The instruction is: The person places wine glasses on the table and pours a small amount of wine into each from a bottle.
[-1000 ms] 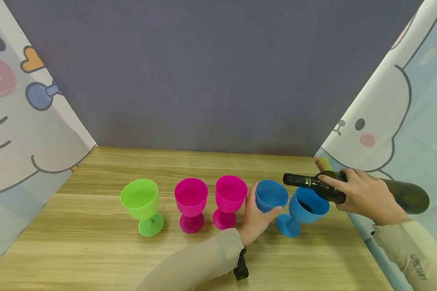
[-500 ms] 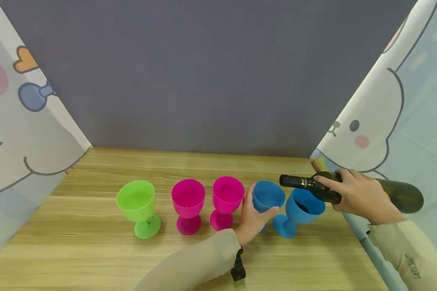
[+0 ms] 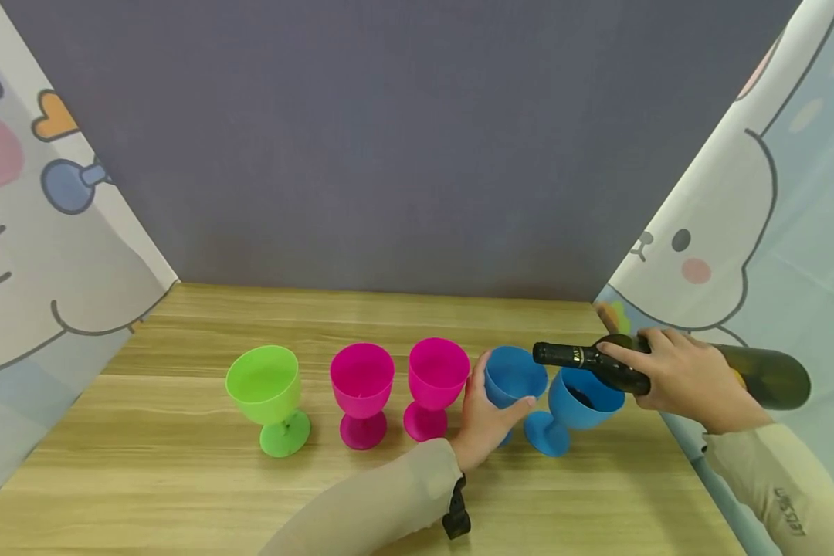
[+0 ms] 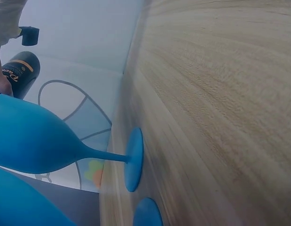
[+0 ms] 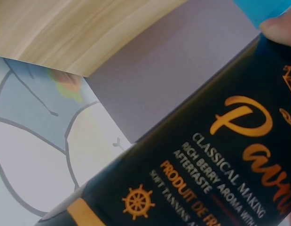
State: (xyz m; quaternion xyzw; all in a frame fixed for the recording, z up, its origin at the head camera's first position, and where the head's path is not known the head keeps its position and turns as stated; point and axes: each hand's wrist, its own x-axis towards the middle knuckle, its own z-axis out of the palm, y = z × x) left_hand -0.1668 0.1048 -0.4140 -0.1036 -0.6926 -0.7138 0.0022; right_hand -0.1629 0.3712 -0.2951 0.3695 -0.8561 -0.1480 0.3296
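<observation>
My left hand point(image 3: 485, 421) holds a blue plastic goblet point(image 3: 516, 374) by its bowl, thumb on the right side and fingers on the left. A dark wine bottle point(image 3: 764, 374) is gripped by my right hand point(image 3: 691, 382), lying almost level with its neck pointing left. The bottle's mouth overlaps the right rim of the held goblet in the head view. Under the bottle's shoulder stands a second blue goblet point(image 3: 575, 409) with a dark patch inside. That goblet's stem and foot point(image 4: 133, 160) show in the left wrist view. Gold and white lettering covers the bottle's label point(image 5: 206, 165).
Left of my left hand stand two magenta goblets, one nearer point(image 3: 438, 378) and one farther off point(image 3: 363, 382). A lime green goblet point(image 3: 267, 386) is leftmost on the wooden table point(image 3: 181, 479). A grey panel point(image 3: 389, 154) rises behind, with cartoon-printed sheets at both sides.
The bottle's mouth has come slightly left and down, closer to the held goblet's rim. The head view has shifted a little; the goblets stay in place.
</observation>
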